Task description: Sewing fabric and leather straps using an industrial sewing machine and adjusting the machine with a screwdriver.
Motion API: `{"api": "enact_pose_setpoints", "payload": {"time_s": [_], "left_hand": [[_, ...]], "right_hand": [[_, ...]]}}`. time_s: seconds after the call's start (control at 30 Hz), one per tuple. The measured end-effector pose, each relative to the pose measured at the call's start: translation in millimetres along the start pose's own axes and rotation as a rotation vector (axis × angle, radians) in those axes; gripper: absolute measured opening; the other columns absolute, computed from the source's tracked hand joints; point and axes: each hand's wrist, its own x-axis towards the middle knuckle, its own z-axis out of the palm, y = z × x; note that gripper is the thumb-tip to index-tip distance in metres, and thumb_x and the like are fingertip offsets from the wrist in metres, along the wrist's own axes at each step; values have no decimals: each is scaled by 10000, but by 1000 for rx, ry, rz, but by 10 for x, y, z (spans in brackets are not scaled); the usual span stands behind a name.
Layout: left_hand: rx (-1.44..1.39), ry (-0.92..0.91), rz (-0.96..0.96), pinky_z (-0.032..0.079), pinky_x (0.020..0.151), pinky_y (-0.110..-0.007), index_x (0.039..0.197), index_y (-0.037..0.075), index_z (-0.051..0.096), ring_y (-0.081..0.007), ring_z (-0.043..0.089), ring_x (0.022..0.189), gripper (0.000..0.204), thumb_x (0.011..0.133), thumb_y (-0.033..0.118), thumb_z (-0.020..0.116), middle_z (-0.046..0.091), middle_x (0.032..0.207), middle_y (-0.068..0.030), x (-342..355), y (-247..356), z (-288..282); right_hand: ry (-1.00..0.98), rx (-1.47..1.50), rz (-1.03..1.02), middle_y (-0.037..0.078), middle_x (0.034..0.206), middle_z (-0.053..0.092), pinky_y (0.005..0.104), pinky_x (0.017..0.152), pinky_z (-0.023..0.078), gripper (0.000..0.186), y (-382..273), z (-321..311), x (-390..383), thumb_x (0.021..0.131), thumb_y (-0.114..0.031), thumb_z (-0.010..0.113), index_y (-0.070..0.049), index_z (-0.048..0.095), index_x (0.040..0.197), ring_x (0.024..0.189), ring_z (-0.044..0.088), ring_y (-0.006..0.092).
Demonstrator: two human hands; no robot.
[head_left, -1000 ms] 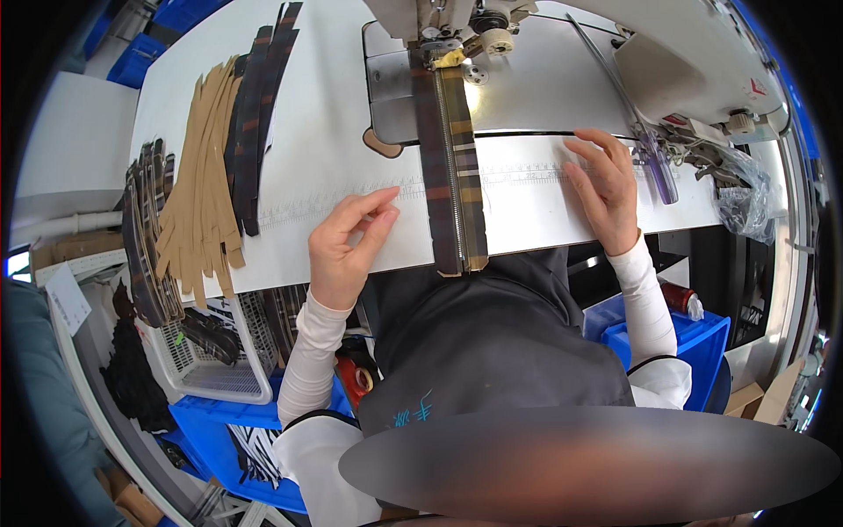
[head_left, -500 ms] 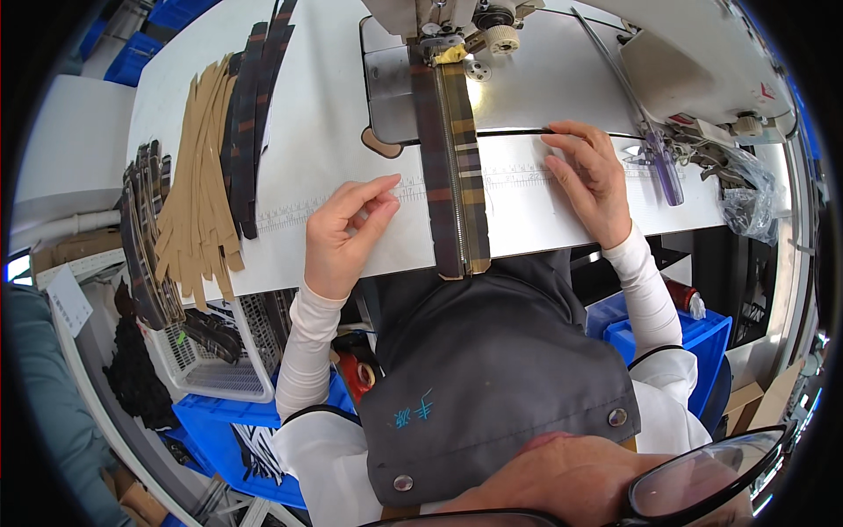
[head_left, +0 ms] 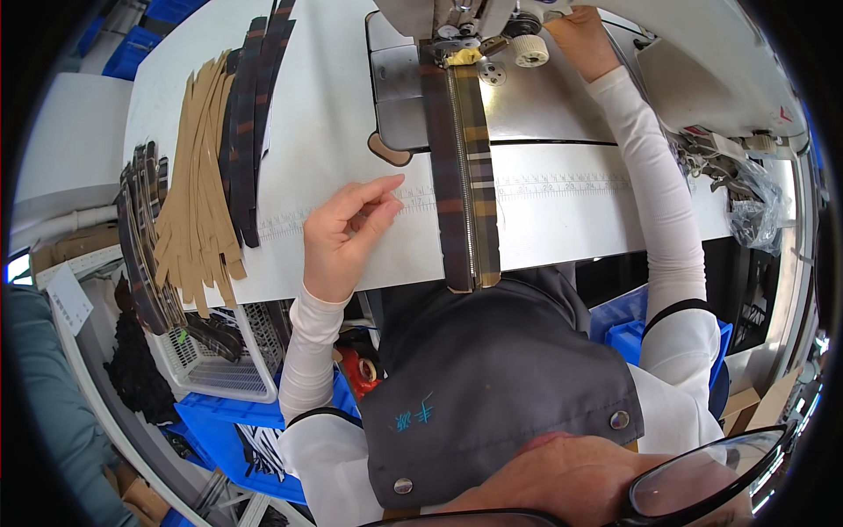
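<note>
A long plaid fabric strip with a metal zipper (head_left: pixel 463 184) runs from under the sewing machine head (head_left: pixel 461 18) to the table's front edge, its near end hanging slightly over. To the left of it, above the white table, my left hand (head_left: pixel 338 237) is empty, index finger stretched out and thumb a little apart. My right hand (head_left: pixel 581 44) reaches far forward, just right of the machine's white knob (head_left: pixel 529 51). Its fingers are partly hidden by the machine, so what they touch does not show. A scrap of yellow material (head_left: pixel 464 57) sits by the presser foot.
Tan strips (head_left: pixel 200 176) and dark plaid strips (head_left: pixel 250 132) lie at the table's left; more plaid strips (head_left: pixel 145 228) hang over its edge. A ruler scale (head_left: pixel 562 186) crosses the table. Below are a white basket (head_left: pixel 219 382) and blue bins. Clear plastic wrap (head_left: pixel 757 211) lies right.
My right hand has moved forward from above the table to beside the machine head, and its arm now covers the purple-handled screwdriver. The left hand has barely moved. The view has shifted slightly.
</note>
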Motion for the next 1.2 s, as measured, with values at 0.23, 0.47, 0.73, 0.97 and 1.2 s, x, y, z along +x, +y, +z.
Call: {"api": "enact_pose_setpoints", "payload": {"time_s": [0.23,0.47,0.73,0.97,1.2], "left_hand": [[269,-54,121,457,643,-235,1053,40,682,-149,594,755,237,816,52,672,632,875,-56,345,116,-48],[617,-9,570,441,881,-335,1009,98,711,-227,568,1032,216,814,187,683,664,1111,-16,1063,-84,40],[878,17,650,232,1034,-587,1083,193,699,-196,513,1172,334,809,382,675,643,1178,88,1125,-255,83],[967,-33,613,145,1050,-597,1154,236,677,-214,475,1233,340,833,347,664,625,1230,79,1107,-258,56],[958,-28,615,140,1049,-607,1153,236,677,-217,471,1237,342,832,352,667,628,1225,78,1114,-267,52]], "right_hand": [[-55,-158,-32,150,1026,676,355,857,473,244,222,-216,42,818,-122,606,-10,636,1033,966,626,245],[21,-482,-476,179,1041,658,391,859,467,272,293,-181,100,816,-129,616,-9,622,1060,997,603,309],[-13,-516,-292,199,1042,644,408,820,468,279,301,-279,57,801,-118,624,-9,614,1056,961,601,330],[-55,-614,-228,202,993,644,414,779,474,273,425,-249,87,784,-99,638,-3,612,1038,897,605,341],[72,-392,-441,205,951,640,421,737,472,268,197,-132,21,770,-75,637,12,604,1021,852,599,340]]}}
